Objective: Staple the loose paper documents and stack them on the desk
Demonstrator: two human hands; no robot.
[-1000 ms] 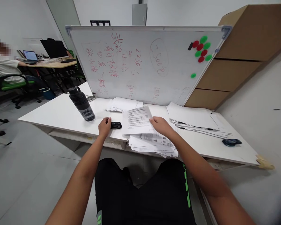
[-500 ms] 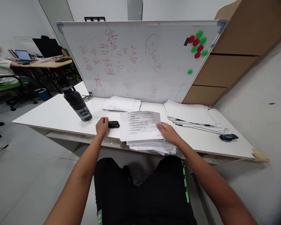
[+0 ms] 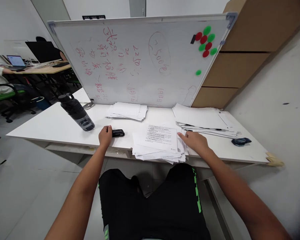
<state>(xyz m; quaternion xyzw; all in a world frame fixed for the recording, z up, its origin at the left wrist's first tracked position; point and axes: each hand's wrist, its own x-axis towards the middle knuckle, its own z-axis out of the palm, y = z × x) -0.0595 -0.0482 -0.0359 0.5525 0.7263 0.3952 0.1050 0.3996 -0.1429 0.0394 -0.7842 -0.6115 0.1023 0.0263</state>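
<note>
Whiteboard (image 3: 145, 80): circled "500" in sideways handwriting; printed sheet (image 3: 162, 138): lines too small to read

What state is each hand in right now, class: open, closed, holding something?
Left hand: closed on the black, oblong, stapler-like object.
Right hand: partly open beside the white printed paper sheet; contact cannot be told.

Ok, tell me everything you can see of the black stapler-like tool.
The black stapler-like tool is small and elongated, with a glossy, plastic-looking body. It sits near the front edge of the white table, free end pointing toward the paper pile but apart from it; the left hand grips the other end, hiding it.
</note>
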